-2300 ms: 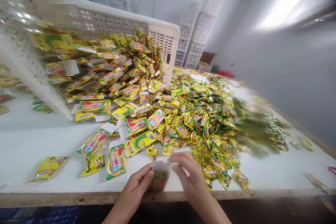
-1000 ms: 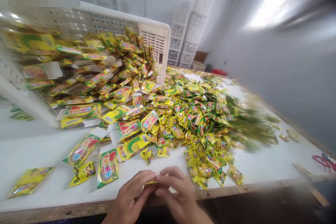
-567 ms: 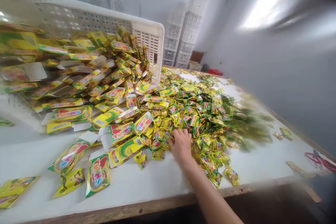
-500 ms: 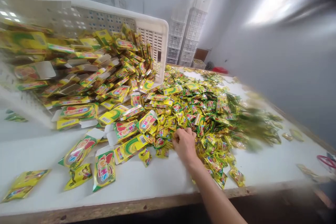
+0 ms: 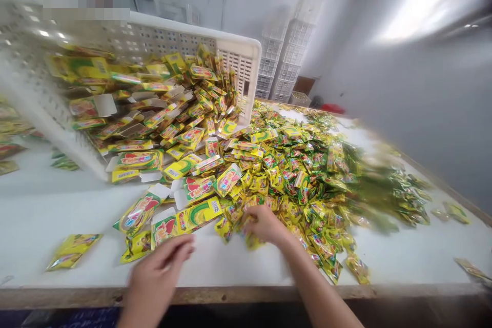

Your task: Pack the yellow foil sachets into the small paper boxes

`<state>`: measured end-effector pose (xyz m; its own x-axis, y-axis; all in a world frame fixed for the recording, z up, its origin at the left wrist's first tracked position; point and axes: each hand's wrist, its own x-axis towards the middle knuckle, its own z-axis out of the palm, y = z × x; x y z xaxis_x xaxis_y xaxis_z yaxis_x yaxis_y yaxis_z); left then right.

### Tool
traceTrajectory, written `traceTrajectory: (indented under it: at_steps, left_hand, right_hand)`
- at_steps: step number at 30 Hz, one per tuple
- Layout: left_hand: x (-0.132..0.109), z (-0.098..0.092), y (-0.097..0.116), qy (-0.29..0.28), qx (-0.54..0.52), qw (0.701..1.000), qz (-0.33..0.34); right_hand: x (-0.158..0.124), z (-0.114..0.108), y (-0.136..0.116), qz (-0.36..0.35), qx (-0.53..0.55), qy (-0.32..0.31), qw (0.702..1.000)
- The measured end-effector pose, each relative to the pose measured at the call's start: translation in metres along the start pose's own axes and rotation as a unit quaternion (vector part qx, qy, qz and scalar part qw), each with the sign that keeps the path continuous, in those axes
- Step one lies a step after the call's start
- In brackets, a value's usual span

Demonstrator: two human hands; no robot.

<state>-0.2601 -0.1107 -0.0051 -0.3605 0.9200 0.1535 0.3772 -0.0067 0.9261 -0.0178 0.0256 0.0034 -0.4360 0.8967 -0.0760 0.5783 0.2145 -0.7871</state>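
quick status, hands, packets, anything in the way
Left hand at a carton, partly hiding it; contact unclear. Right hand at yellow packets, hold unclear. No obstruction evident.

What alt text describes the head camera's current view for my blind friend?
A person's right hand is at the near edge of a heap of shiny yellow-green packets on a white table, while the left hand, curled, is near a printed box. Behind them, a tipped white basket holds many more boxes.

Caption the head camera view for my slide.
Right hand at a heap of small sachets, left hand near a printed carton, perforated white crate beyond.
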Motion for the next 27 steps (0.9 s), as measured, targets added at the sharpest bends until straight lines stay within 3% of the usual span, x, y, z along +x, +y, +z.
traceTrajectory:
  at_steps: [3,5,7,13,17,22,27]
  left_hand:
    - [0.01,0.06,0.003,-0.147,-0.005,0.989,0.007]
    - [0.014,0.088,0.006,-0.181,0.014,0.983,0.027]
    - [0.017,0.102,0.008,-0.18,0.036,0.982,0.039]
    - [0.011,0.112,0.01,-0.167,0.082,0.982,0.037]
    - [0.004,0.116,0.012,-0.159,0.051,0.986,0.002]
    - [-0.003,0.113,0.013,-0.177,-0.057,0.982,-0.029]
    - [-0.006,0.1,0.017,-0.199,-0.131,0.971,-0.032]
  right_hand:
    - [-0.031,-0.009,0.01,-0.007,0.039,-0.032,0.999]
    - [-0.043,-0.016,0.015,0.001,0.075,-0.023,0.997]
    - [-0.046,-0.017,0.019,0.01,0.08,-0.005,0.997]
    - [-0.041,0.004,0.016,0.008,-0.022,0.053,0.998]
    - [-0.05,0.012,0.012,-0.019,-0.048,0.053,0.997]
    - [-0.064,0.018,0.014,-0.087,-0.002,0.114,0.99]
    - [-0.074,0.023,0.016,-0.037,0.083,0.096,0.991]
